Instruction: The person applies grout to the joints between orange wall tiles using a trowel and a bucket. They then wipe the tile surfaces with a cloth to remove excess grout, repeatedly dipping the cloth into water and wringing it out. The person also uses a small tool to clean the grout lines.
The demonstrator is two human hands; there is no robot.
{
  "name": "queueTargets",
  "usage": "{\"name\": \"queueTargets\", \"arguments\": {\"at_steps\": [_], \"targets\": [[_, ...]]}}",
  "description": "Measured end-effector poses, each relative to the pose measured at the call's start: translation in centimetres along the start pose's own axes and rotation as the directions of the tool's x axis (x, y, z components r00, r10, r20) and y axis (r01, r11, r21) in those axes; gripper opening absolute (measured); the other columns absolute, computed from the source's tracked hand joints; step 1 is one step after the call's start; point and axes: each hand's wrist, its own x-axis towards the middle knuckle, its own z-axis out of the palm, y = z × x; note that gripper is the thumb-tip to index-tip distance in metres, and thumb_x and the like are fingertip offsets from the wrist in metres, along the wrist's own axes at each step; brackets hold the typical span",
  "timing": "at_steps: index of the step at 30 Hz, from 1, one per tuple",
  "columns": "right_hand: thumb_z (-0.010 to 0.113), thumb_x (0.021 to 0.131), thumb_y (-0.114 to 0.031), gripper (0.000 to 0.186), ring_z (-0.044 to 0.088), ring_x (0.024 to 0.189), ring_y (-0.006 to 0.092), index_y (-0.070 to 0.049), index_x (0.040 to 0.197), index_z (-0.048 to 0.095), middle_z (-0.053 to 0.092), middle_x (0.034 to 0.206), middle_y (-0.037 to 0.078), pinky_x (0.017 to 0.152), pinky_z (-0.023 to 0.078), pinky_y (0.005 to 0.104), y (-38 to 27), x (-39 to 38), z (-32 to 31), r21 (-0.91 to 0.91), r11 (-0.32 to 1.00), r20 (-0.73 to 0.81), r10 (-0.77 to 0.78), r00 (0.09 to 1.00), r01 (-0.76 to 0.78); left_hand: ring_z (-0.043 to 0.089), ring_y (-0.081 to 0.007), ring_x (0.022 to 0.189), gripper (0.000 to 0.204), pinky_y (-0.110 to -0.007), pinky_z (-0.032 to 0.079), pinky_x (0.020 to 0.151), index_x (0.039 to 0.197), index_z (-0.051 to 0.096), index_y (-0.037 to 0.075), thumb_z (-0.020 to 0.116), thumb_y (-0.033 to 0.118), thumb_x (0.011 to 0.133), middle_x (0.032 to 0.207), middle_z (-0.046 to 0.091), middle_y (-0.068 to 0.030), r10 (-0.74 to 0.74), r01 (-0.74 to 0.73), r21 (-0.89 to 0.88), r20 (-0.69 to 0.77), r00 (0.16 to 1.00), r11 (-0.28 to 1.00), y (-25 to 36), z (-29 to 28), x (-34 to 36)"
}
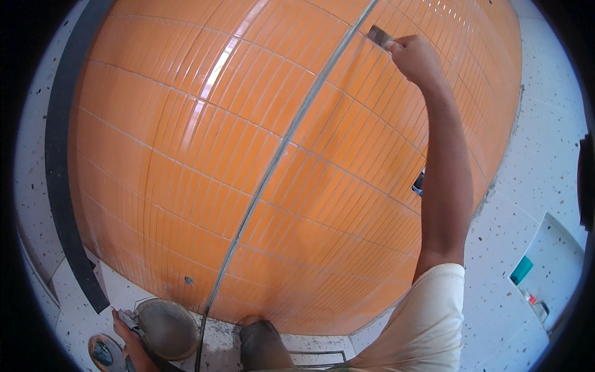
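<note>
Raised high and far to the right, my right hand point(414, 57) is closed round a small flat scraper point(379, 36). Its dark blade lies at the orange tiled wall point(347, 180), just right of a long grey vertical strip point(286, 144). Low at the left, my left hand point(126, 330) is beside a round bowl point(141, 338) of grey paste. Its fingers look bent round something whitish and crumpled at the bowl's edge, which I cannot make out. Thin pale joint lines cross the tiles.
A dark curved band point(61, 161) edges the tiles at the left. A second small container point(104, 352) stands near my left hand. Speckled pale wall point(496, 248) flanks the right, with a recess point(545, 266) holding small items. A dark fitting point(418, 183) shows behind my right forearm.
</note>
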Motion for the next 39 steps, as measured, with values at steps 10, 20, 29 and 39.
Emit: {"name": "queueTargets", "arguments": {"at_steps": [10, 20, 29, 39], "targets": [[0.055, 0.096, -0.025, 0.034, 0.070, 0.079, 0.0350, 0.000, 0.112, 0.071, 0.070, 0.080, 0.023, 0.077, 0.053, 0.0439, -0.2, -3.2, 1.7, 0.115, 0.993, -0.100, 0.030, 0.995, -0.018, 0.060, -0.0181, 0.054, 0.033, -0.031, 0.048, 0.048, 0.081, 0.061, 0.010, 0.065, 0.040, 0.094, 0.067, 0.061, -0.0033, -0.030, 0.033, -0.026, 0.105, 0.994, 0.999, -0.7, -2.0, 2.3], [0.053, 0.095, -0.025, 0.034, 0.069, 0.078, 0.0352, 0.000, 0.110, 0.072, 0.069, 0.079, 0.023, 0.076, 0.053, 0.0439, 1.3, -3.2, 2.3, 0.090, 0.996, -0.029, 0.017, 0.999, -0.014, 0.059, -0.0186, 0.051, 0.034, -0.032, 0.046, 0.045, 0.078, 0.058, 0.013, 0.062, 0.042, 0.096, 0.065, 0.060, -0.0032, -0.059, 0.057, 0.019, 0.088, 0.994, 0.998, -0.6, 0.6, -0.2], [0.053, 0.094, -0.023, 0.034, 0.069, 0.077, 0.0346, 0.001, 0.109, 0.072, 0.069, 0.078, 0.022, 0.077, 0.053, 0.0431, 1.4, -3.7, 1.3, 0.115, 0.993, -0.068, 0.023, 0.997, -0.015, 0.062, -0.0180, 0.060, 0.030, -0.032, 0.050, 0.054, 0.084, 0.060, 0.011, 0.064, 0.038, 0.096, 0.072, 0.062, -0.0030, -0.042, 0.040, 0.018, 0.165, 0.985, 0.999, 0.0, -2.3, 2.1], [0.054, 0.094, -0.020, 0.031, 0.069, 0.084, 0.0415, 0.003, 0.104, 0.072, 0.069, 0.086, 0.027, 0.080, 0.053, 0.0478, -0.2, -8.2, 5.1, 0.183, 0.983, -0.065, 0.012, 0.998, 0.000, 0.063, -0.0198, 0.065, 0.031, -0.033, 0.052, 0.057, 0.092, 0.062, 0.008, 0.067, 0.038, 0.094, 0.077, 0.063, -0.0047, -0.030, 0.027, 0.021, 0.130, 0.991, 0.999, 0.8, -2.2, 1.1]]}}
